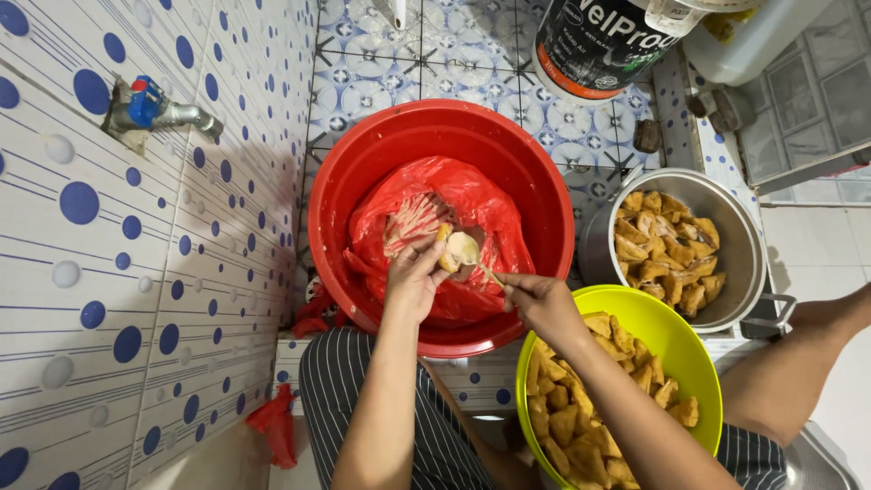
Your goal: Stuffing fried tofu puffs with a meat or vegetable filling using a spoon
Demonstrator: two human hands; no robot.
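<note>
Tofu puff [445, 249] sits over the middle of the red basin [336, 191], pinched in the curled left hand [415, 277]; the right hand [540, 304], closed around a spoon [467, 249], presses filling in. Judging by this, stuffing is underway; next calls for steady packing

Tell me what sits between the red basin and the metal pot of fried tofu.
In the head view, only bare patterned floor tile separates the red basin from the metal pot; the yellow-green bowl sits below that gap, nearer the person.
</note>
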